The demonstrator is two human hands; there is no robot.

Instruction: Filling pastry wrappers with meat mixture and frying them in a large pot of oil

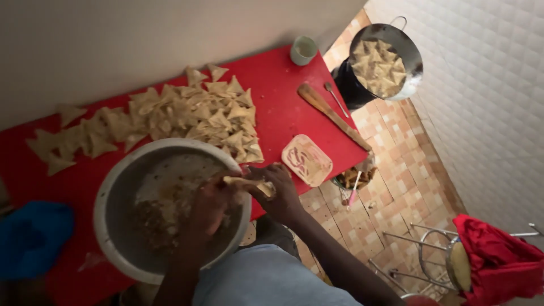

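Fingers of both hands (249,195) closed around a pale, soft dough triangle (249,184) above the dull metal bowl (113,187).

Bare forearms, no sleeves; grey-blue garment.

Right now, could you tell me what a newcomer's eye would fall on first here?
The red table stands out, with a heap of folded pastry triangles spread across it. Over the big metal bowl at its near edge, the left hand and right hand hold a pastry together. On the tiled floor, a pot holds more triangles.
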